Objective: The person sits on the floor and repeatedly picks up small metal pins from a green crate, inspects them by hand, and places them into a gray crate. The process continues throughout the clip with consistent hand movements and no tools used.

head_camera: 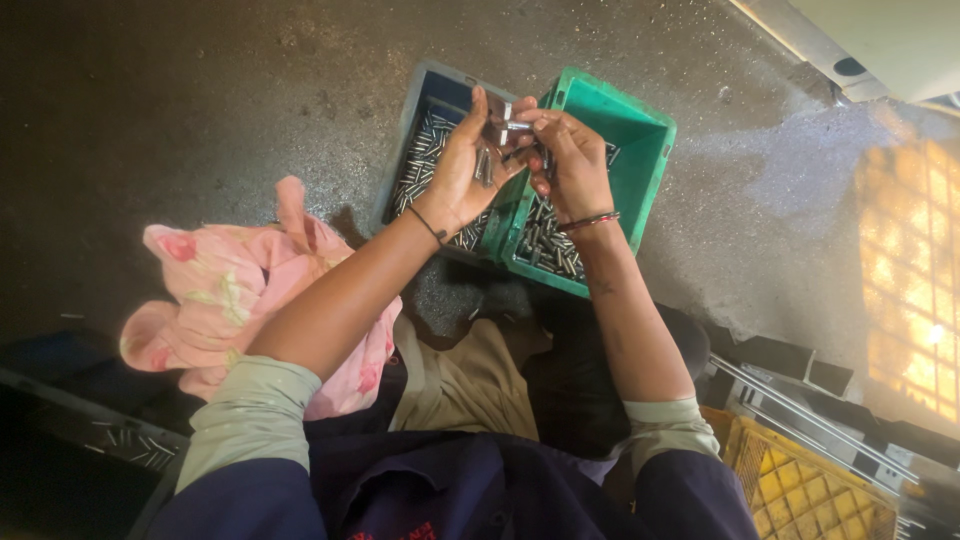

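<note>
A person's left hand (462, 170) cups a loose clutch of short metal pins (487, 160) above the blue bin (425, 100), fingers half-curled around them. The right hand (572, 165), directly beside it over the green bin (640, 160), pinches one pin (518, 126) crosswise toward the left palm, both bins on the concrete floor (200, 100).

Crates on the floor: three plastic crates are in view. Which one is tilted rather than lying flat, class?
The green crate, below the right hand: it leans against the blue crate. The blue and yellow crates lie flat.
</note>
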